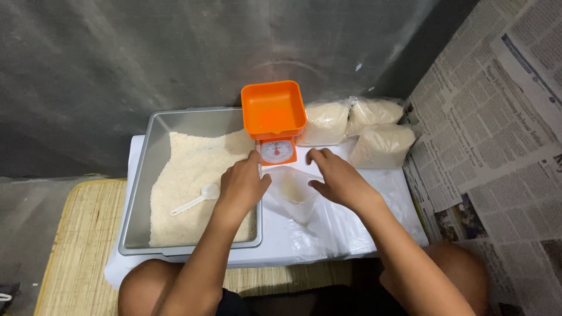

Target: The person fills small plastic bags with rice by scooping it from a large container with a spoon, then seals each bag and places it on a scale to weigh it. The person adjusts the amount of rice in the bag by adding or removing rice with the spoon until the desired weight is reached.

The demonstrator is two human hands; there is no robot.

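Clear plastic bag (293, 196) sits on the table between my hands, mouth toward the orange scale (275, 126), my left hand (243, 187) and right hand (339, 181) loosely open at its edges, gripping nothing firmly.

Square plastic weighing pan (273, 109): bright orange, plain.
Small kitchen scale body (276, 151): orange, with a white round dial and a red pointer.
Rectangular metal tray (144, 175): dull silver-grey.
Loose rice in the tray (187, 175): off-white, finely speckled.
Plastic measuring scoop (196, 200): white.
Thin plastic bag in front of the scale (293, 196): clear, with a pale yellowish tint inside.
Three filled plastic bags of rice (363, 131): clear film over cream-white grain.
Low table cover (281, 240): white.
Woven floor mat (76, 246): straw-yellow, ribbed in fine lines.
Newspaper sheets (497, 134): grey-white, dense black print, a few coloured photographs.
Wall (146, 52): dark grey, mottled.
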